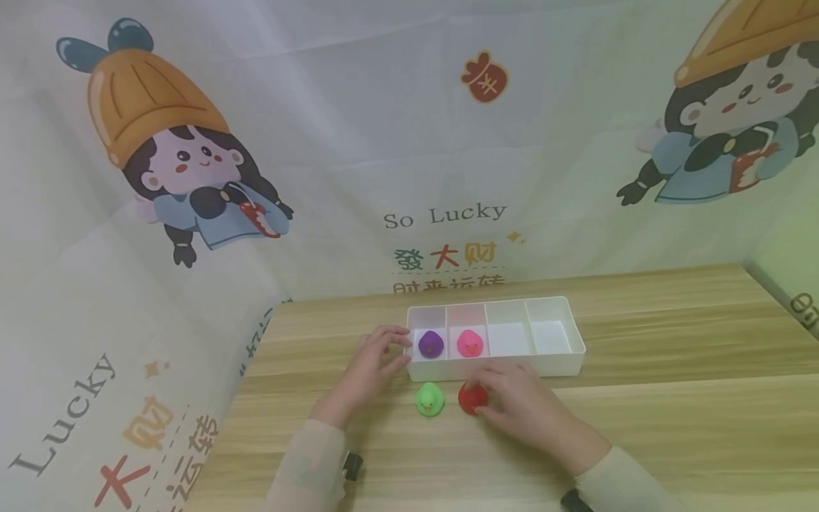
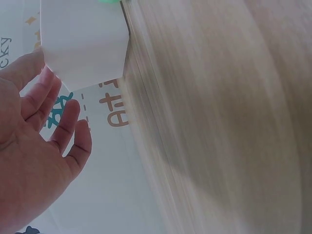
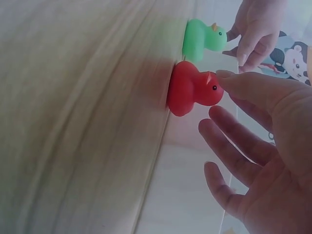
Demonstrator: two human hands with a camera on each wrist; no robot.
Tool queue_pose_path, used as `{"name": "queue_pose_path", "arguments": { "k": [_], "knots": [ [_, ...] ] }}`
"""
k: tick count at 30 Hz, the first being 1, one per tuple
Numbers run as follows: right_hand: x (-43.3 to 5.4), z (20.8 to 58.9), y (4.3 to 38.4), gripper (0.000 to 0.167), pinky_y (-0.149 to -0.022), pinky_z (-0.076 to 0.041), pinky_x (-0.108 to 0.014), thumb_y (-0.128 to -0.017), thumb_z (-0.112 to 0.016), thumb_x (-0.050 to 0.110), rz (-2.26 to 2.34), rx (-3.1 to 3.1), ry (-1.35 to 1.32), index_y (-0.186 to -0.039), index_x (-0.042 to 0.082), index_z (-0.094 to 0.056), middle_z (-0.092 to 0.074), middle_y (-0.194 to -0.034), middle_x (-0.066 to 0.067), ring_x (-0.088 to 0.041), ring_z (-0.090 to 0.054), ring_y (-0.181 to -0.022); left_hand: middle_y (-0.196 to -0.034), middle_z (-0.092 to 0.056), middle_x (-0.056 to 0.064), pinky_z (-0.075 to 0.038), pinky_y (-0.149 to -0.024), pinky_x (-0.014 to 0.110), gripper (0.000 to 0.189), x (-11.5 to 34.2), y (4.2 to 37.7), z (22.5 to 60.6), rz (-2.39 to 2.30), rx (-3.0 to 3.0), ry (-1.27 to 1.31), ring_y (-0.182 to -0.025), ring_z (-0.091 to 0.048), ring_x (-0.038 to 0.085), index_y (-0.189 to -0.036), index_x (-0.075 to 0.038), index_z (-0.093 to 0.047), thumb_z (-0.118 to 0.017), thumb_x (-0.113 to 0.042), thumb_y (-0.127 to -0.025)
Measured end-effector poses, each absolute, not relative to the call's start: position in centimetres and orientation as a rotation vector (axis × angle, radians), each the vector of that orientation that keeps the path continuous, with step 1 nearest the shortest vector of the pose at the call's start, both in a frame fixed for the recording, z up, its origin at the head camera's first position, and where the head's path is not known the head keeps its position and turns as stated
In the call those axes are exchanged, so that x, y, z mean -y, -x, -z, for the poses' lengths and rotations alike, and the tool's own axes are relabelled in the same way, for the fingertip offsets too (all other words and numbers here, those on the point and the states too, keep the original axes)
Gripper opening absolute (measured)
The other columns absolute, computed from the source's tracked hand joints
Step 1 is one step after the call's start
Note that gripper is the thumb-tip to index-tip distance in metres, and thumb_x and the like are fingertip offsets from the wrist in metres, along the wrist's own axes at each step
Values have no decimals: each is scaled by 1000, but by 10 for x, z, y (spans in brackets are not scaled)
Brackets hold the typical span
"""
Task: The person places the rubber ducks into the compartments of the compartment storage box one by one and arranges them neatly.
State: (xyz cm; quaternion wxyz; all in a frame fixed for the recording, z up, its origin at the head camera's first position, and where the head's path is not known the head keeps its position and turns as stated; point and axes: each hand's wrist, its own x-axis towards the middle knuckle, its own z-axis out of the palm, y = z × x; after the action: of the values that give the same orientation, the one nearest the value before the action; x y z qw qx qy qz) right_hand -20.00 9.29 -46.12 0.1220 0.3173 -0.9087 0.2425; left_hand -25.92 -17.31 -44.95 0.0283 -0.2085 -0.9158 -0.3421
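Observation:
My right hand (image 1: 521, 402) has its thumb and fingers around the head of a red rubber duck (image 3: 187, 90), which stands on the table. A green rubber duck (image 1: 429, 400) stands just left of it. Behind them is a white divided box (image 1: 505, 368) with a row of compartments. Inside it, a purple duck (image 1: 431, 345) occupies the leftmost compartment and a pink duck (image 1: 470, 344) the second one. My left hand (image 1: 374, 359) is at the box's left end, its relaxed fingertips against the end wall; the left wrist view shows the outer fingers away from it.
The wooden table (image 1: 691, 427) reaches back to a printed cloth (image 1: 345, 178) hung behind and to the left. Both right-hand compartments of the box hold no duck. Dark wrist straps (image 1: 352, 466) show at the sleeves.

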Motion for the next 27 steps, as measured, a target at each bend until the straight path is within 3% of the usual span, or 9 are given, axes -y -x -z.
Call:
{"name": "queue_pose_path", "arguments": {
  "k": [27],
  "knots": [
    [-91,465,201,32,-84,-33,-35,-64,-76,28,-663,2675,-914,-92,23,-61,-58,-94,13,-9,-48,-97,-124,-44,-10,-38,-87,31,22,174,259,451,1066,2808,645,-104,-39,11,-103,-17,-57,-61,-23,-83]
  ]
}}
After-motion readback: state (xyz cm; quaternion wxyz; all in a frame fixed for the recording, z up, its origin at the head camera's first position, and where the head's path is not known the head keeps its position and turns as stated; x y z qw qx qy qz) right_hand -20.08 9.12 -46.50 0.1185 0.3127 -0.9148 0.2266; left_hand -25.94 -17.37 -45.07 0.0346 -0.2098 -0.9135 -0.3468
